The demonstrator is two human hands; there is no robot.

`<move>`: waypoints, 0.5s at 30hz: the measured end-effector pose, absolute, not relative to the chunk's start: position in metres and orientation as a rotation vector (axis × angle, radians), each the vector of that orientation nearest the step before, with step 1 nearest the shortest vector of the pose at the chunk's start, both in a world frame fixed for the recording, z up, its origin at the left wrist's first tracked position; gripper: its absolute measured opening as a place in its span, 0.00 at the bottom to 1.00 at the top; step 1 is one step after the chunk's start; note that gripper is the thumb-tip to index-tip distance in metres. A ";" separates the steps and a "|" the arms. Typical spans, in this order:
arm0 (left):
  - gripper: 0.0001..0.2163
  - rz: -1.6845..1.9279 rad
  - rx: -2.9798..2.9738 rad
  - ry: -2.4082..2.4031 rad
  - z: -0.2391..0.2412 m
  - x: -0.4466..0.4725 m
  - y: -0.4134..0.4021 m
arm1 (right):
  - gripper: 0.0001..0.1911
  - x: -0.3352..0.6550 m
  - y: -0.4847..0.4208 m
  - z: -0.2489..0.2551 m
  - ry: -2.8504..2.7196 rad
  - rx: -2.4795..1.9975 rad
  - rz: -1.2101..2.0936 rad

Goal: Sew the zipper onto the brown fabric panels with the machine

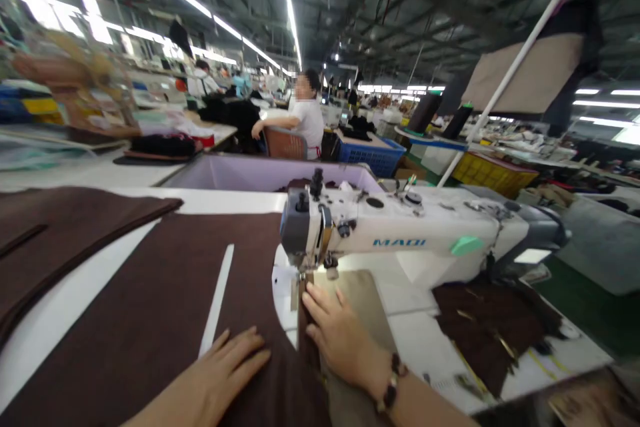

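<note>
While flat, both hands (pixel 235 357) seemingly pin brown fabric (pixel 150 320).

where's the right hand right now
In the head view, the right hand lies lower centre on dark brown fabric, just below the white sewing machine's needle.

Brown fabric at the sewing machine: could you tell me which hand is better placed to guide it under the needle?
Probably the right hand: its fingertips rest on the brown fabric just below the presser foot. The left hand lies flat farther back.

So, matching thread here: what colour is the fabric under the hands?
Dark brown fabric, clearest in the head view.
</note>
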State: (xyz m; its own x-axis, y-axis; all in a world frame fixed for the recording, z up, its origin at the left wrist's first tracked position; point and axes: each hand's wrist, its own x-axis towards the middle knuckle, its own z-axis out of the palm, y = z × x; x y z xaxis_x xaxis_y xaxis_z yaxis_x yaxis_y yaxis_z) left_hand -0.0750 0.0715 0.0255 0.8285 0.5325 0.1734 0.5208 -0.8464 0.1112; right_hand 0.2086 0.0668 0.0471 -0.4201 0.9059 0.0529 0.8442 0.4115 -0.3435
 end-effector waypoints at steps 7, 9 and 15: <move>0.24 0.253 2.813 0.877 0.034 -0.053 0.059 | 0.25 0.211 0.071 0.045 -2.486 -1.579 0.409; 0.20 0.236 2.727 0.868 0.043 -0.052 0.069 | 0.25 0.212 0.071 0.045 -2.497 -1.582 0.404; 0.22 0.146 2.465 0.836 0.081 -0.023 0.106 | 0.30 0.217 0.071 0.037 -2.584 -1.546 0.429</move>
State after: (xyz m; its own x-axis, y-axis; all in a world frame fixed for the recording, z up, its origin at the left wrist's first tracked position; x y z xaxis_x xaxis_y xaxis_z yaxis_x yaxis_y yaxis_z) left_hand -0.0228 0.1064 0.0813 0.8029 0.5926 -0.0649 0.5354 -0.6690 0.5155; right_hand 0.2174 0.0706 0.0368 -0.4796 0.8756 -0.0582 0.8474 0.4448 -0.2900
